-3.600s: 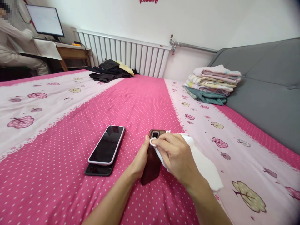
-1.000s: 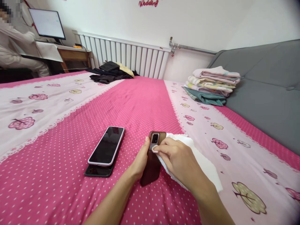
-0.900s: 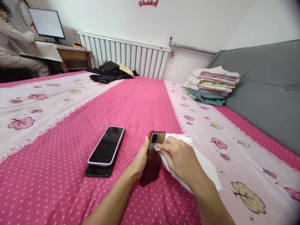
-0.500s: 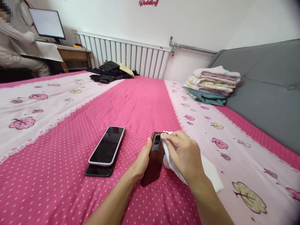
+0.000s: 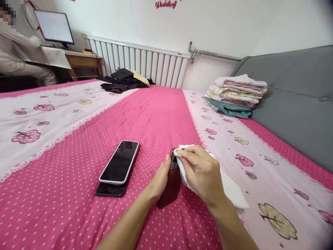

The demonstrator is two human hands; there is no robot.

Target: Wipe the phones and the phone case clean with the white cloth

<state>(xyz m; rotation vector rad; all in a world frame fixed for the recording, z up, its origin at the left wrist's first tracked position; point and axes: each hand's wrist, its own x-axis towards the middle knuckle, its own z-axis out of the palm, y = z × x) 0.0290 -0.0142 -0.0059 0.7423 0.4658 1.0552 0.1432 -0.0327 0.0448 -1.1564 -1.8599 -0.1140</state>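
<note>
My left hand (image 5: 160,178) grips a phone in a brown case (image 5: 170,187) by its left edge, holding it upright and tilted with its back toward me. In my right hand (image 5: 204,172) a white cloth (image 5: 185,175) is pinched and pressed against the top of the phone's back, over the camera area. The cloth and fingers cover most of the camera block. To the left, a phone with a pale rim (image 5: 119,162) lies screen up on top of a black phone (image 5: 110,190), which shows only along its lower and right edges.
All this is on a bed with a pink dotted sheet (image 5: 161,114). Folded fabrics (image 5: 238,92) are stacked by the grey headboard (image 5: 299,93). Dark clothes (image 5: 123,80) lie near the radiator (image 5: 145,62). A person (image 5: 23,52) sits at a desk with a monitor (image 5: 54,27).
My right hand and the cloth have shifted slightly left, now hiding more of the camera block. The brown-cased phone has turned a little. The two stacked phones stay put.
</note>
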